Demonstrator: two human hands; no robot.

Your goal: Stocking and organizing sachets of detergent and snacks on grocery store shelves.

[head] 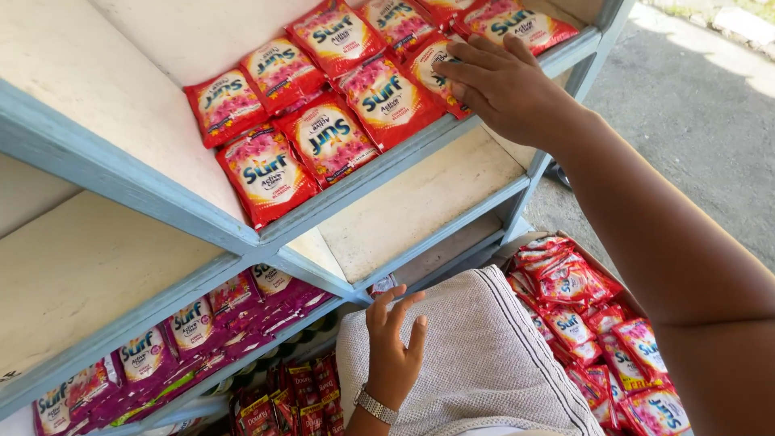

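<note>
- The work in hand looks like laying out red detergent sachets (323, 137) in rows on the top shelf (121, 105) of a pale blue shelf unit; I judge it to be at the placing and straightening step.
- The right hand (504, 85) reaches up to the right end of that shelf, palm down, fingers stretched out and slightly spread. Its fingertips (446, 71) rest on one red sachet (432, 64) at the front of the row. It presses or nudges rather than pinches; nothing is gripped.
- The left hand (394, 347) hangs low, beside the person's grey knit garment (484, 355). It is empty, fingers loosely spread and curled upward, with a metal wristwatch (375, 405) on the wrist.
- About nine or ten red sachets lie flat on the top shelf in two overlapping rows; its left half is bare board.
- More red sachets fill a cardboard box (597, 339) on the ground at lower right, well below the right hand.
- The middle shelf (420, 202) shows bare board. The lower shelf carries purple sachets (169, 339), and dark red packets (299, 400) sit beneath them.
- My judgement: the next move calls for squaring the touched sachet against its neighbours, then reaching down to the box for another, with a light flat touch so the overlapping row does not slide.
</note>
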